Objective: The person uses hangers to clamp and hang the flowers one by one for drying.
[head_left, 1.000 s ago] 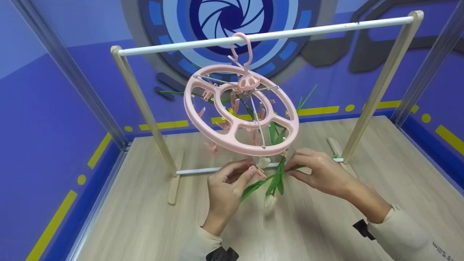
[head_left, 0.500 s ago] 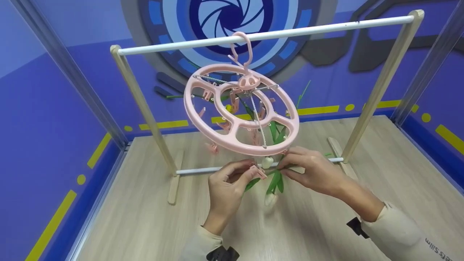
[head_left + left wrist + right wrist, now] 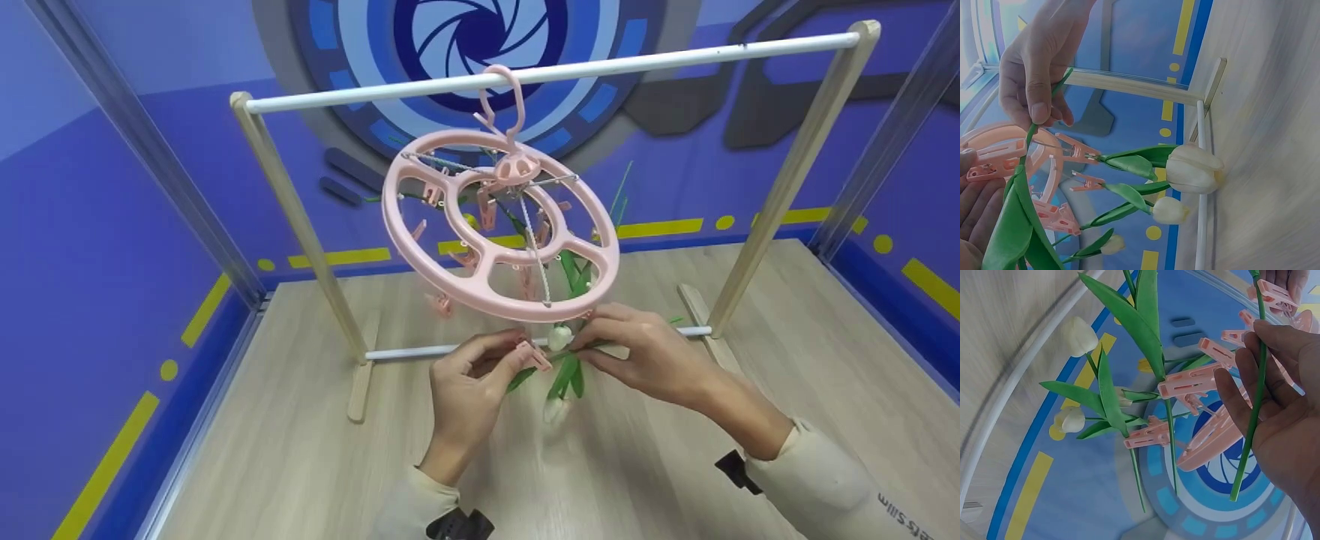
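Observation:
My left hand [image 3: 469,390] pinches a pink clothespin [image 3: 538,357] between thumb and fingers, just below the near edge of a round pink drying hanger [image 3: 517,307]. My right hand [image 3: 652,352] holds the green stem [image 3: 1258,399] of an artificial tulip, thumb and fingertips on it. In the left wrist view that stem runs past the clothespin's tip, overlapping it, with broad green leaves [image 3: 1016,225] below; its bloom is out of that view. White tulips [image 3: 1193,169] hang by their stems from other clothespins [image 3: 1075,149] on the hanger.
The hanger hooks over a white bar [image 3: 675,64] between two wooden posts [image 3: 787,180]. A lower white rod [image 3: 412,352] runs behind my hands. A yellow bloom [image 3: 1144,364] hangs farther back. Patterned blue panels [image 3: 150,187] enclose the wooden table [image 3: 300,465].
My right hand has moved left with the tulip stem, nearer the clothespin. The left hand has stayed nearly still, still pinching the clothespin. The hanging flowers sway slightly.

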`<state>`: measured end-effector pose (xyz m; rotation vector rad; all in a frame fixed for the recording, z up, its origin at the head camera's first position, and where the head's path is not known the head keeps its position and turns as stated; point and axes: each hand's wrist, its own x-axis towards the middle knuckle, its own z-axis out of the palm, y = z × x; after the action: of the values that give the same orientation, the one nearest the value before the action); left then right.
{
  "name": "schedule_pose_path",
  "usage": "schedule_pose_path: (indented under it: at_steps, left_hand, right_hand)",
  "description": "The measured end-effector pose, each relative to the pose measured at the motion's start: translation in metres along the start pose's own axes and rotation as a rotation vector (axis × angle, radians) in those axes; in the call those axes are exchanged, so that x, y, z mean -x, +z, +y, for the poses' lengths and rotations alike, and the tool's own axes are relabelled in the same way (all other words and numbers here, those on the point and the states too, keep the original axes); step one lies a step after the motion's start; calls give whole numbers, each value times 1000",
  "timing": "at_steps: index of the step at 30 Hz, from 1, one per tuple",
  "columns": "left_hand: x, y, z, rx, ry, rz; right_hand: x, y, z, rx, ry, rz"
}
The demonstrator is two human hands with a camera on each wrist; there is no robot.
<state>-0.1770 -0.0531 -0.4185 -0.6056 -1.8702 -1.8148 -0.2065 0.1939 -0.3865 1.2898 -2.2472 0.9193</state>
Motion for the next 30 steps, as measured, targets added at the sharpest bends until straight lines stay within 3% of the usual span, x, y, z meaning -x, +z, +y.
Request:
schedule_pose_path:
  at_steps: [8, 20, 30]
  left_hand:
    - [1, -1, -2, -32, -18, -6]
    - [0, -3, -2, -37, -23, -17]
    - [0, -2, -4, -27, 36, -5]
  right_hand:
    - [1, 1, 0, -1, 29, -15]
    - [-1, 3, 0, 1, -14, -1]
    - [-2, 3, 0, -7, -43, 18]
